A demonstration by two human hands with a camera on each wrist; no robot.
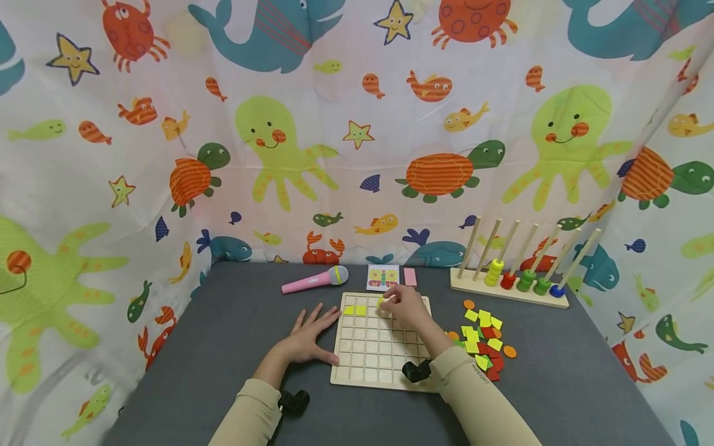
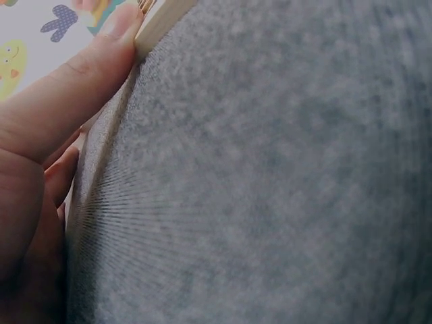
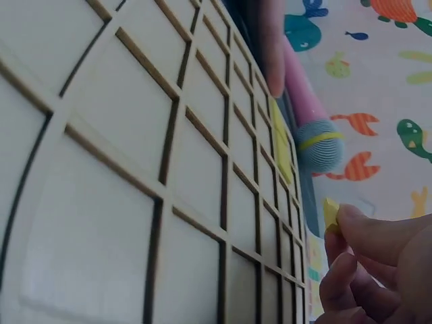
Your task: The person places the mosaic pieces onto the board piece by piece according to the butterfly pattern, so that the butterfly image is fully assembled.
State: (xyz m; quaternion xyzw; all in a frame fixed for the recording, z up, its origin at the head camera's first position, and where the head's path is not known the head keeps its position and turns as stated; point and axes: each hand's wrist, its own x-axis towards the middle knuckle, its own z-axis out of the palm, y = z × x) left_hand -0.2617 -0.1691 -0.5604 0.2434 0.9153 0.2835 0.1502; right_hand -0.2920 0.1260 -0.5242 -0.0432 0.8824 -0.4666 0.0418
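Observation:
A wooden grid board [image 1: 370,358] lies on the dark table. Two yellow square tiles [image 1: 355,310] sit side by side in cells near its far left corner. My left hand [image 1: 305,341] rests with fingers spread on the table, its thumb against the board's left edge; the left wrist view shows that thumb [image 2: 88,84] at the wooden rim. Over the board's far rows, my right hand [image 1: 409,308] pinches a yellow tile [image 3: 330,213] between thumb and finger, raised off the grid in the right wrist view.
Loose yellow, red, green and orange pieces [image 1: 483,331] lie right of the board. Behind it are a pink toy microphone [image 1: 312,281], a picture card [image 1: 383,270] and a pink block [image 1: 409,277]. A wooden peg stand [image 1: 467,282] with coloured rings stands at the back right.

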